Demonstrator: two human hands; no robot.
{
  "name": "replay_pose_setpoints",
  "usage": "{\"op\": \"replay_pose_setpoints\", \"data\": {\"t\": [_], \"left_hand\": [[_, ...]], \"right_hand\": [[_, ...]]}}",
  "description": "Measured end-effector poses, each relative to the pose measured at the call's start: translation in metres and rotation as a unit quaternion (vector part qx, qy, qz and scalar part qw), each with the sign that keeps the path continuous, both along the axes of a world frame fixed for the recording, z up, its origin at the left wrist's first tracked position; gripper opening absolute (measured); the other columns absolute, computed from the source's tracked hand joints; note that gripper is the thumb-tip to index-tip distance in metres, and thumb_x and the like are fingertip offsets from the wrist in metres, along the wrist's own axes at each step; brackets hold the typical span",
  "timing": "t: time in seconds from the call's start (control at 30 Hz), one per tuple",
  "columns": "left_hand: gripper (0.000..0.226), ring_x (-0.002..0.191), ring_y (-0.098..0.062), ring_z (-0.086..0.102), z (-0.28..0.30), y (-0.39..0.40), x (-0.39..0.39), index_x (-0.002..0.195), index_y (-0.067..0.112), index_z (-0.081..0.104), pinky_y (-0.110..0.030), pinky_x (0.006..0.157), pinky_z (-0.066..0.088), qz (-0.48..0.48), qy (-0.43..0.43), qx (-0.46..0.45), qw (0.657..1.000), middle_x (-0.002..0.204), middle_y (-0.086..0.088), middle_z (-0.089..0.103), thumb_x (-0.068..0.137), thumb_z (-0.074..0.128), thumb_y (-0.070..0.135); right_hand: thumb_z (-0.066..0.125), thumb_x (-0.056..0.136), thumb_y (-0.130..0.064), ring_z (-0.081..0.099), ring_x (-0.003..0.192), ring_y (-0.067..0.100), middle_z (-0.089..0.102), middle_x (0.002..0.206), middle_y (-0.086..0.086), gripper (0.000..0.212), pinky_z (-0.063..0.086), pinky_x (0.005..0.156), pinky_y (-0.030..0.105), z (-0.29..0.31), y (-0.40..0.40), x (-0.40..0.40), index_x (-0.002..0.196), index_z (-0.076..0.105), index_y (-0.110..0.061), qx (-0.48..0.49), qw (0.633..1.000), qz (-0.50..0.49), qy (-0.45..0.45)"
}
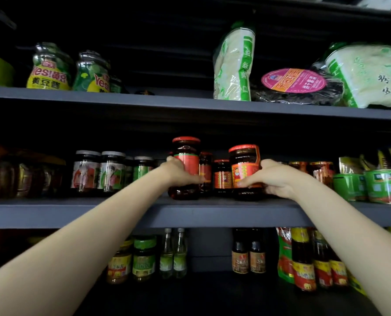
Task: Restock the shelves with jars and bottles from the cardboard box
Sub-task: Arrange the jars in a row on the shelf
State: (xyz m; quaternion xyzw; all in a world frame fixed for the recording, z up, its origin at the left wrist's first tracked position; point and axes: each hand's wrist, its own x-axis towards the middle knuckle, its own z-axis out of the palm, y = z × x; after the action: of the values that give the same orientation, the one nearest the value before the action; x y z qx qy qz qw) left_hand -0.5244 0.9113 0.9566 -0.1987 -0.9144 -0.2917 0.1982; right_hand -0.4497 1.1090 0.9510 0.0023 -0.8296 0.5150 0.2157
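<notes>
Two chili jars being set on the middle shelf [121,212]

The left hand [178,173] wraps the tall red-lidded jar [186,167]; at its 3 o'clock the right hand [274,179] clasps the squat jar [244,169]. Both are probably heavy, slick, breakable glass, best gripped mid-body around the label. Similar jars stand behind.

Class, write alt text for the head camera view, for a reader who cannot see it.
Two bare arms reach to the middle shelf, the left hand gripping a tall red-lidded jar and the right hand a shorter red-lidded jar, both at the front edge. Dark shelves above and below hold more jars, bottles, cans and packets.
</notes>
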Motion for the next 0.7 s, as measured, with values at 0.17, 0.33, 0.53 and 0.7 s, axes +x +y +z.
{"op": "replay_pose_setpoints", "data": {"t": [0.17,0.33,0.53,0.7], "left_hand": [[0.093,0.126,-0.029,0.043,-0.001,0.007,-0.002,0.137,-0.005,0.021,-0.040,0.101,0.044,0.043,0.023,-0.020,0.999,0.137,-0.016,0.037,0.077,0.067,0.050],[0.060,0.115,-0.025,0.054,0.003,-0.006,-0.005,0.124,0.007,0.047,-0.035,0.101,0.044,-0.078,-0.031,0.063,0.994,0.125,-0.011,0.056,0.074,0.077,0.023],[0.064,0.112,-0.021,0.053,0.005,-0.006,-0.010,0.130,0.010,0.043,-0.031,0.092,0.043,-0.113,-0.086,0.087,0.986,0.126,-0.007,0.056,0.075,0.075,0.016],[0.048,0.112,-0.025,0.057,0.007,-0.005,-0.015,0.123,0.009,0.049,-0.032,0.087,0.050,-0.101,-0.094,0.071,0.988,0.124,-0.010,0.057,0.080,0.070,0.014]], "right_hand": [[0.075,0.068,0.008,0.053,0.116,0.022,0.062,0.110,0.005,0.050,0.030,0.112,0.045,0.002,0.000,-0.008,0.108,0.054,-0.014,-0.009,0.999,0.029,-0.010],[0.073,0.069,0.010,0.046,0.124,0.023,0.053,0.124,0.003,0.087,0.032,0.110,0.048,0.005,0.001,-0.011,0.138,0.034,-0.023,-0.005,0.999,0.032,-0.017],[0.081,0.070,-0.026,0.038,0.130,0.031,0.027,0.146,0.010,0.103,0.038,0.101,0.040,0.004,-0.015,-0.006,0.148,0.014,-0.029,0.283,0.931,-0.179,0.146],[0.079,0.072,-0.026,0.049,0.119,0.025,0.039,0.136,0.004,0.078,0.044,0.089,0.032,0.010,-0.020,-0.016,0.137,0.036,-0.015,0.430,0.864,-0.207,0.163]]}}
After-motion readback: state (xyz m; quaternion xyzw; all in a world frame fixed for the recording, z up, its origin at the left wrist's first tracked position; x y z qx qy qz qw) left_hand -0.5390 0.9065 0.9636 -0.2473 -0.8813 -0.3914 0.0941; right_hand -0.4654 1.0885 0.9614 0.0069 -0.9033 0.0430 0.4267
